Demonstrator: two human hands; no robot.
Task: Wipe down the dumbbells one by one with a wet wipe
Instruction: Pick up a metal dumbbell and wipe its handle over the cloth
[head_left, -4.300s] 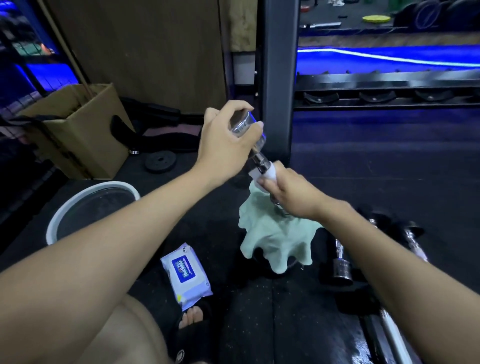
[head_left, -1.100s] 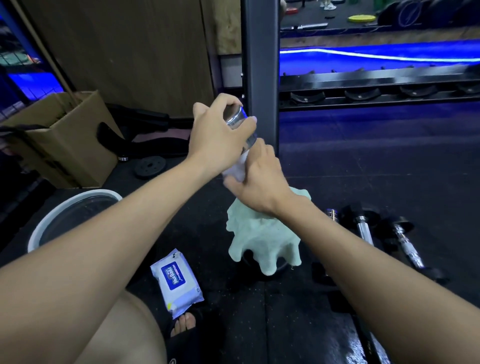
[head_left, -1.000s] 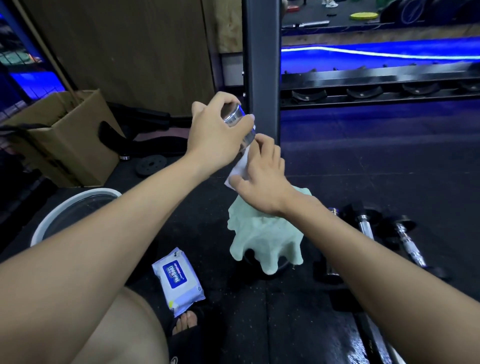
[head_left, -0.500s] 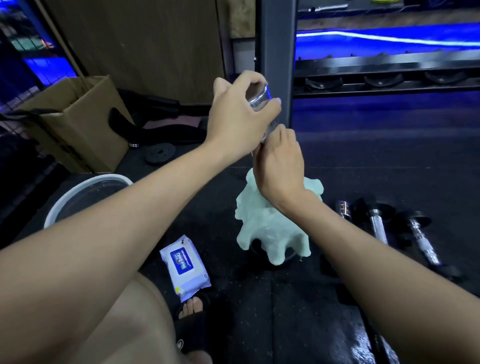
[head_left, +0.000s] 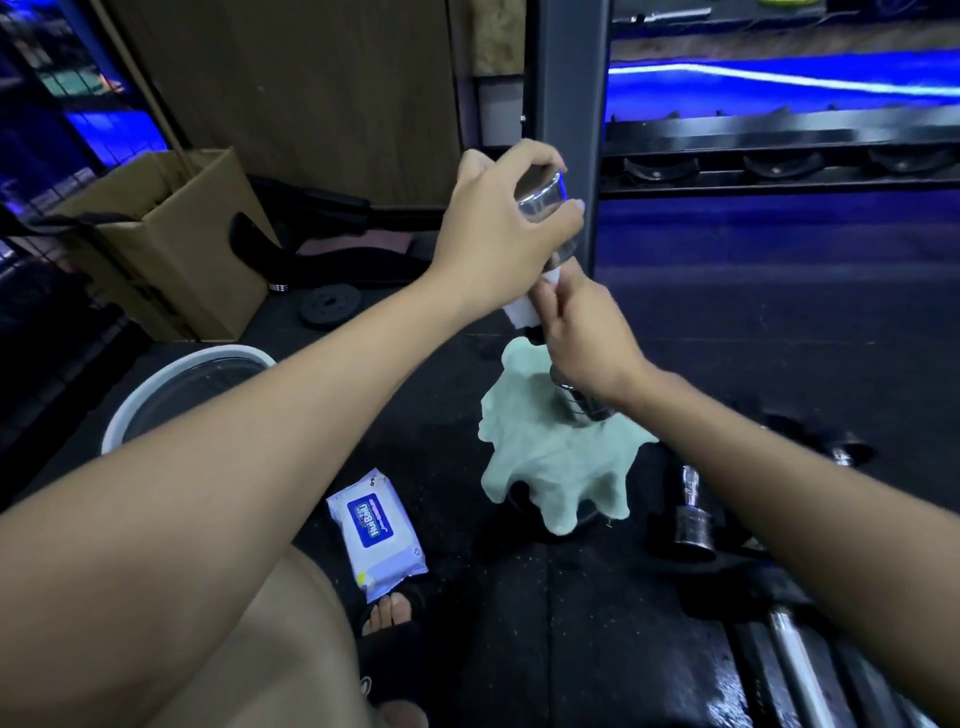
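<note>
Wiping the shiny bar of one dumbbell

Close by, a wipe pack (head_left: 376, 535) lies on the floor. Farther out, the right hand (head_left: 582, 338) squeezes a white wet wipe (head_left: 522, 312) around the dumbbell (head_left: 543, 195) bar, just above a green cloth (head_left: 550, 457). A moment ago it sat higher, so the wipe is sliding down. The left hand (head_left: 498, 228) grips the top end. More dumbbells (head_left: 693, 514) wait beside it.

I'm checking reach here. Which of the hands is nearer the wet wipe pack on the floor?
Left, I think. The left hand grips the dumbbell's top end above the wet wipe pack; the right hand works further right.
</note>
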